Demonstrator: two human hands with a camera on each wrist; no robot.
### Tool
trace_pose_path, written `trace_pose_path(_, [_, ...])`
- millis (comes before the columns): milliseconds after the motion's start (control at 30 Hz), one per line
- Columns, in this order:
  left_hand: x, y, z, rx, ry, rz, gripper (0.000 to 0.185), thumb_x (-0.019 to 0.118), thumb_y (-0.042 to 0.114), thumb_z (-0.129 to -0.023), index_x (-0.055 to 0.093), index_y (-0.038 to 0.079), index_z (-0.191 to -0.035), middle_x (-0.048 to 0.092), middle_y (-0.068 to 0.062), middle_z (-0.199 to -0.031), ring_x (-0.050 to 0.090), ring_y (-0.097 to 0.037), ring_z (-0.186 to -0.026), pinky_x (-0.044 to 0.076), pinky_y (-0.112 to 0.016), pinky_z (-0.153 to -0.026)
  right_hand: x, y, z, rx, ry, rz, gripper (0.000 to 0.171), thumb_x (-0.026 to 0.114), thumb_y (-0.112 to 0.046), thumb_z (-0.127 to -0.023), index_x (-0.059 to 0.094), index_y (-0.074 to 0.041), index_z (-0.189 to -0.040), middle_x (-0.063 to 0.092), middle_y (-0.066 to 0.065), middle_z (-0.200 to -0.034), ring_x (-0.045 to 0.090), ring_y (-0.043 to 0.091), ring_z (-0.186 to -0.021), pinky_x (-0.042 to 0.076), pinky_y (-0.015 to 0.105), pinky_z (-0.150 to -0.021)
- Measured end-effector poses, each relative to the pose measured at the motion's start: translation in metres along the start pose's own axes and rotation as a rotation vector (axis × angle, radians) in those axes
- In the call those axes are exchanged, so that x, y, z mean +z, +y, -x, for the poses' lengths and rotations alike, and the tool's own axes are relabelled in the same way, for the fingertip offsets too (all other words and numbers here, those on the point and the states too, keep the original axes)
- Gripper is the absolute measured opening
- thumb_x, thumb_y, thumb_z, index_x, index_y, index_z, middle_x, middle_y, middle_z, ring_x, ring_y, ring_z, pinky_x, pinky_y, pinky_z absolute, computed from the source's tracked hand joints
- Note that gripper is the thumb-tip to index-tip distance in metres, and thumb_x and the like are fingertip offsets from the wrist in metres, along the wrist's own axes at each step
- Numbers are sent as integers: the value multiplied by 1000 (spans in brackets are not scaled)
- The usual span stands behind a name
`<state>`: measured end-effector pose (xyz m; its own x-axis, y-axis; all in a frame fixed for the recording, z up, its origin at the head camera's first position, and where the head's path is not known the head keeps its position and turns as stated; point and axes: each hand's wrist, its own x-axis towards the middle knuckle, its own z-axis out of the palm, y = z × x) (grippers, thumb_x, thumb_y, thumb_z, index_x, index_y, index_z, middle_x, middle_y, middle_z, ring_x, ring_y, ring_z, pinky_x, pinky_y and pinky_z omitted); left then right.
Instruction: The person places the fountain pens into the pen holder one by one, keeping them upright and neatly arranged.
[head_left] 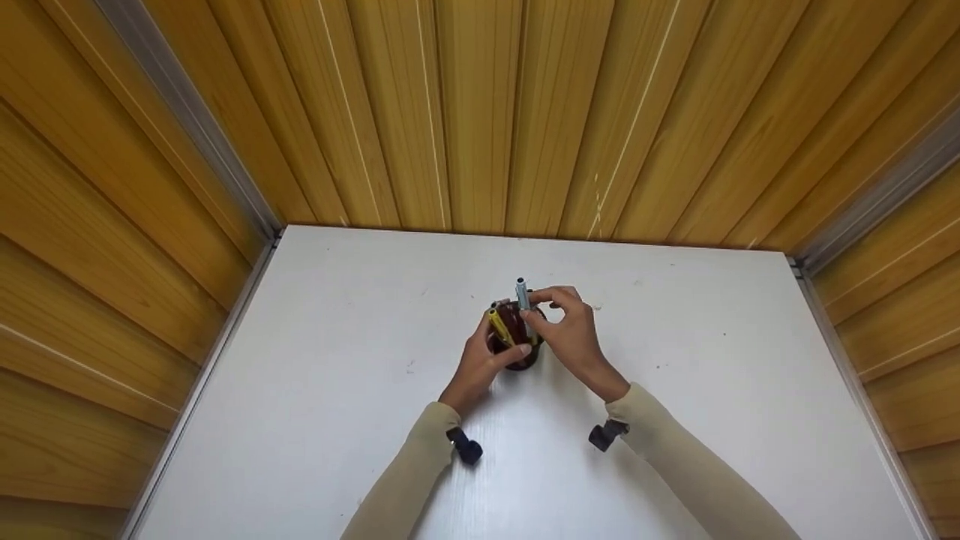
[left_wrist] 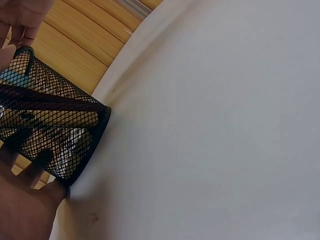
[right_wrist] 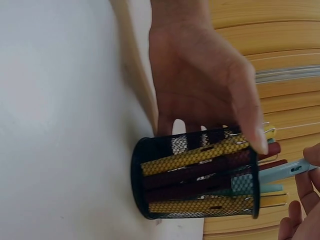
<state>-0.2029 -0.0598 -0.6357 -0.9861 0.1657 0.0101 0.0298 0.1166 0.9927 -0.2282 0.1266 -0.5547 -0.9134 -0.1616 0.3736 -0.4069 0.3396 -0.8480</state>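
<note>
White table (head_left: 675,390), left hand (head_left: 480,360) gripping pen cup (head_left: 517,341)

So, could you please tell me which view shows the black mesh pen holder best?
The right wrist view: the black mesh pen holder shows whole, pens visible through the mesh. The left wrist view crops it at the frame edge; in the head view both hands mostly hide it.
</note>
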Motion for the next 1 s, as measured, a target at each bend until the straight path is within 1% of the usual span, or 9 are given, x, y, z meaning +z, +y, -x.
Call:
trace_pose_path(167, [2,-2,3,-11,-1,35,92,82,41,-95,35,22,-172,59,-7,-155,58,-26,-144,46,-49,-121,2,7,8,59,-20,33,20,87,-7,-94,82,-8,-113,77,3,-109,60,24,-117,44,47,-103])
trace_pose_path(300, [0,-2,5,-21,4,34,92,82,41,-95,35,21,-172,58,-8,-156,58,-27,-144,46,-49,-122,5,10,13,90,-44,41,20,88,-6,-93,83,-8,-112,76,4,-108,58,25,-118,45,49,-106])
trace_pose_path(533, [-6,1,7,-23,14,41,94,83,42,-94,33,24,-173,58,-6,-156,58,-25,-143,46,-48,-121,7,14,16,78,-42,40,22,88,-4,-92,83,-10,-113,78,3,-109,58,25,-116,44,50,-104])
trace_pose_path(633, [-8,1,7,-21,4,41,95,83,42,-94,33,26,-173,58,-5,-156,57,-24,-144,45,-48,-122,3,16,17,72,-35,34,22,87,-5,-93,83,-9,-114,78,3,-110,59,25,-116,44,49,-102])
trace_pose_path(700, [-9,2,6,-27,-1,35,95,83,43,-95,32,25,-174,58,-5,-157,55,-24,-146,42,-49,-124,-1,17,18,64,-31,32,21,86,-4,-94,82,-8,-114,78,4,-111,60,26,-117,44,51,-102])
trace_pose_path(800, [-11,2,6,-43,-16,34,99,81,44,-97,26,22,-175,55,-7,-161,50,-25,-151,36,-50,-128,-10,19,19,55,-34,34,21,85,-2,-95,80,-4,-115,78,6,-113,61,27,-119,46,53,-102])
trace_pose_path(867, [-13,1,7,-48,-30,20,103,81,46,-97,21,20,-177,50,-8,-166,44,-25,-156,31,-50,-131,-16,20,21,53,-36,48,21,84,-2,-95,80,-3,-116,78,6,-115,62,28,-120,48,55,-102])
trace_pose_path(933, [-16,0,9,-35,-47,4,106,81,45,-98,16,18,-178,43,-9,-172,36,-25,-161,26,-48,-133,-23,21,23,61,-37,57,22,84,-3,-96,79,-2,-117,78,7,-117,63,28,-120,49,54,-103])
trace_pose_path(1000, [-20,-1,12,-12,-57,-28,108,80,43,-100,11,18,-179,33,-10,-178,25,-26,-166,19,-48,-135,-31,23,26,66,-38,69,22,84,-4,-97,79,-3,-118,78,7,-118,63,28,-121,49,55,-104])
